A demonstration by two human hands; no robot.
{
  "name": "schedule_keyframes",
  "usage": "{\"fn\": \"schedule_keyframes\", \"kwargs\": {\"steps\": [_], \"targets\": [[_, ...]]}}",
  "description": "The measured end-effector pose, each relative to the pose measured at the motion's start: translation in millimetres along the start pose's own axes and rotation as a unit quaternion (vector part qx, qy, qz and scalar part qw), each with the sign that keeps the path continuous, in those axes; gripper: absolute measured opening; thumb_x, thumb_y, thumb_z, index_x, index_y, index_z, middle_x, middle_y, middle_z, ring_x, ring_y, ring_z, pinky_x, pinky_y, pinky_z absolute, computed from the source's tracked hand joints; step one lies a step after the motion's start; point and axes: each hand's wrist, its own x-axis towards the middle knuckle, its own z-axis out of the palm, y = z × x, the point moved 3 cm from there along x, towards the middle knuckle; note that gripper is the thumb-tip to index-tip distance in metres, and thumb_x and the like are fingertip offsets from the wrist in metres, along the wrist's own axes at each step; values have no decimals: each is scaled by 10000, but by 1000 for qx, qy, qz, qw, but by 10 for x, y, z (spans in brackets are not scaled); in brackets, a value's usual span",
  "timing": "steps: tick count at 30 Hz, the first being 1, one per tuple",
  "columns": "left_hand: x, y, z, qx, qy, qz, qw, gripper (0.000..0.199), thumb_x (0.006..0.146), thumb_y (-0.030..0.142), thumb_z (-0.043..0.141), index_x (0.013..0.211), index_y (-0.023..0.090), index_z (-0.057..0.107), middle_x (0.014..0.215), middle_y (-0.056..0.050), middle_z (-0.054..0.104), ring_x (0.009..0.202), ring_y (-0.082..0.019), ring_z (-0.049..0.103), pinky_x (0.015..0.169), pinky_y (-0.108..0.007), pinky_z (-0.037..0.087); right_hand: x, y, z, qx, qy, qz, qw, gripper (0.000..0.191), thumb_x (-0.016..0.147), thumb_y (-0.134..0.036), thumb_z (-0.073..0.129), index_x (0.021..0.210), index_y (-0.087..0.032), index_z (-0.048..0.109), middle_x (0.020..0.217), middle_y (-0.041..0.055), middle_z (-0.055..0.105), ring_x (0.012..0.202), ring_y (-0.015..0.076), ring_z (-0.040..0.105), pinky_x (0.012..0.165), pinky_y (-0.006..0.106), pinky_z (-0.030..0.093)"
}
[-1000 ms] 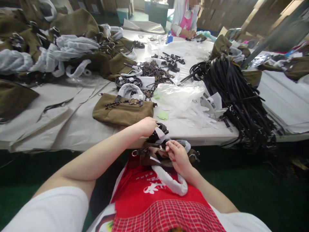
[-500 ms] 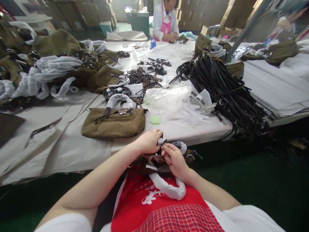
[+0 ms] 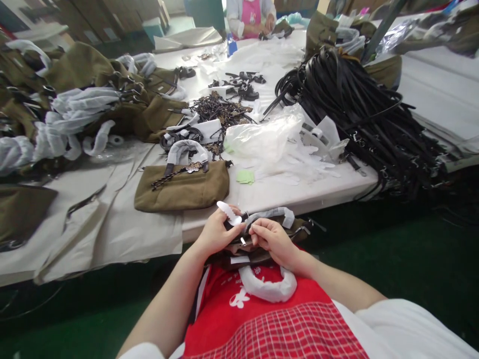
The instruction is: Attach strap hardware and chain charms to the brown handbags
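Note:
An olive handbag (image 3: 259, 256) is held open against my apron at the table's edge. Its near handle (image 3: 267, 290), wrapped in white, hangs down over the apron; the far wrapped handle (image 3: 275, 215) lies toward the table. My left hand (image 3: 219, 230) closes on the bag near the foot of the far handle. A white strip with a wavy edge (image 3: 229, 213) sticks up at its thumb and fingers. Close beside it, my right hand (image 3: 272, 240) pinches at the bag's opening; what is between the fingertips is too small to name. A silver zip pull (image 3: 243, 242) hangs between the hands.
Another olive handbag (image 3: 182, 189) with a flower charm lies ahead. Green slips (image 3: 245, 176) and clear plastic (image 3: 265, 139) are right of it. Black straps (image 3: 344, 99) pile at right, bags (image 3: 90, 70) at left. A co-worker in a pink apron (image 3: 250, 12) handles something across the table.
My left hand has turned and drawn back left, so its thumb and the white strip now show. The right hand stays pinched near the opening. The view has tilted downward.

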Motion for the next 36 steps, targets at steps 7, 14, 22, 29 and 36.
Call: {"fn": "schedule_keyframes", "kwargs": {"steps": [7,14,22,29,36], "targets": [[-100,40,-43,-18,-27,8,999,209,850,186,556,1007,187,694,1129,-82,664,1048,-215,626,945,-357,476,-1,-23,37,-9,-26,22,999,272,759,-406,700,711,-150,619,514,-13,610,344,25,265,363,197,114],[-159,-101,-79,-81,-43,-3,996,277,882,210,521,1103,180,685,1236,-112,642,1130,-239,613,1015,-403,459,0,-36,47,-1,-27,41,999,250,734,-379,692,687,-146,612,499,-13,609,329,17,238,357,198,93],[-182,-103,-86,-88,-37,17,995,270,884,197,534,1104,198,690,1222,-104,650,1118,-239,619,1005,-399,464,31,-39,66,-14,-28,53,998,242,725,-373,689,674,-151,608,489,-17,603,327,19,223,355,201,82],[-245,114,-179,-75,-69,56,993,301,861,225,575,1142,183,674,1222,-117,648,1130,-248,607,999,-391,456,46,-27,71,-32,-21,43,998,303,723,-439,720,697,-154,622,495,-23,598,340,27,276,368,197,138],[-214,196,-109,-120,10,-89,989,413,934,419,465,761,170,745,893,-89,724,836,-210,676,775,-323,515,16,-3,107,-102,-12,34,994,348,732,-488,732,730,-156,628,525,-23,607,396,46,353,414,197,207]]}}
